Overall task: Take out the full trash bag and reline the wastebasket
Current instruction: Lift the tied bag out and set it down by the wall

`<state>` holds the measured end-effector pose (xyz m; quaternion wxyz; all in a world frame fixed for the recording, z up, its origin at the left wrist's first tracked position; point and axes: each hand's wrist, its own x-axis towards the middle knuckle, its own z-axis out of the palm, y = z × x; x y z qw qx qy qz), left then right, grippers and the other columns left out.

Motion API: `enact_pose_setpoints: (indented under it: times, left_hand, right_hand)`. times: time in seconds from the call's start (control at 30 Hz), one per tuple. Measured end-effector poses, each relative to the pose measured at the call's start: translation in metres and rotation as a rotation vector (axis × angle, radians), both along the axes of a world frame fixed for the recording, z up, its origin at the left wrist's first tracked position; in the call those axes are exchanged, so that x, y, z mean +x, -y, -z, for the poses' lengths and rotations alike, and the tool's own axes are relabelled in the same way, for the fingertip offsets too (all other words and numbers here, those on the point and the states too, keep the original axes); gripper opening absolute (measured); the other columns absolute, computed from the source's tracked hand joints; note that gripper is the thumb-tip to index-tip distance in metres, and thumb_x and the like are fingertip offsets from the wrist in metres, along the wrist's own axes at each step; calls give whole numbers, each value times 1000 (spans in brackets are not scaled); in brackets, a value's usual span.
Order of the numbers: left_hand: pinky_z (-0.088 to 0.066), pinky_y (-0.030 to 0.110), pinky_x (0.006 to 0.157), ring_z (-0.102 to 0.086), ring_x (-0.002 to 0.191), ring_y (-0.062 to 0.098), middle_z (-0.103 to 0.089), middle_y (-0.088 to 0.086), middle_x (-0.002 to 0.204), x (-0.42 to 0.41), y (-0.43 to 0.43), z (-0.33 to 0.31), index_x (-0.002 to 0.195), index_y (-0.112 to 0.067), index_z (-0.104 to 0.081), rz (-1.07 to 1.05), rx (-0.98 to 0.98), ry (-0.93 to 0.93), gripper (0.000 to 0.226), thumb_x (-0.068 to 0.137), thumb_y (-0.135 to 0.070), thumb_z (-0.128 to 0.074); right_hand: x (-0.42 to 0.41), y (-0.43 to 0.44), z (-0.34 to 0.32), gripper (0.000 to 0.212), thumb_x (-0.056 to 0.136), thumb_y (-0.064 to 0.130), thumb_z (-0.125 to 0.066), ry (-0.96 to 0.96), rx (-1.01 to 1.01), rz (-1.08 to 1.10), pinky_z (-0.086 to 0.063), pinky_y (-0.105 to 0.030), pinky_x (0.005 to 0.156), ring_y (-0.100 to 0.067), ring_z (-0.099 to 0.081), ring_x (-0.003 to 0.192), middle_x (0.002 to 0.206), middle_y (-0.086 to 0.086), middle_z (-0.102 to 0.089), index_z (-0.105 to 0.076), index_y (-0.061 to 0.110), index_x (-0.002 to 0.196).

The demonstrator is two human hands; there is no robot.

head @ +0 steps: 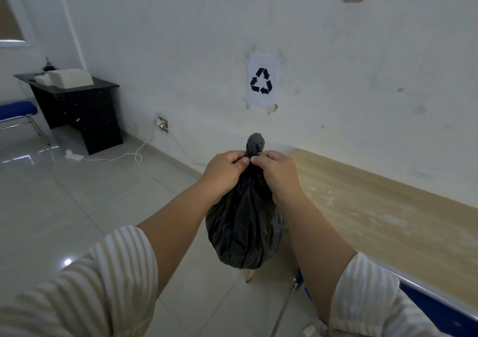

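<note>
Two hands, left (pixel 224 174), right (pixel 278 175), pinch trash bag (pixel 243 233) neck.

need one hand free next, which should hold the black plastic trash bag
Likely left hand: both grip the black plastic trash bag, but the light wooden table crowds the right hand.
</note>
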<state>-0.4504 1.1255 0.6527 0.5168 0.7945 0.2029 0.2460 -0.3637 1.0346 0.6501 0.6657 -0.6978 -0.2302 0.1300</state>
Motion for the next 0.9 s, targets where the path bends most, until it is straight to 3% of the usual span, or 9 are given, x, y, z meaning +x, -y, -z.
enact_pose_setpoints:
  times: [0.3,0.47,0.7,0.9]
  left_hand:
    - [-48,27,95,-64,105,14,-69,0,112,34,-165,9,119,-18,-65,86,-81,-70,27,97,-18,-51]
    - [-46,20,85,-64,101,12,-69,-1,110,71,-243,27,121,-16,-64,116,-118,-94,27,97,-16,-51]
    - [-49,35,99,-65,103,15,-70,0,111,159,-346,64,121,-17,-65,133,-152,-179,28,95,-19,-55]
    - [-50,33,97,-65,103,19,-70,3,109,238,-415,76,119,-14,-65,138,-186,-231,27,94,-14,-56]
  right_hand:
    - [26,-160,17,7,65,24,-68,-52,-11,82,-55,-49,86,-31,-68,90,86,-12,-74,-73,20,67]
    - [66,-234,35,7,76,16,-69,-32,-52,72,-52,-37,77,-19,-63,76,75,-5,-69,-71,20,71]
    - [157,-330,73,7,74,15,-69,-32,-113,63,-52,-39,77,-18,-62,75,74,-3,-68,-72,19,70]
    - [233,-397,88,4,75,16,-69,-87,-162,56,-53,-42,80,-21,-64,78,77,-5,-69,-72,18,73]
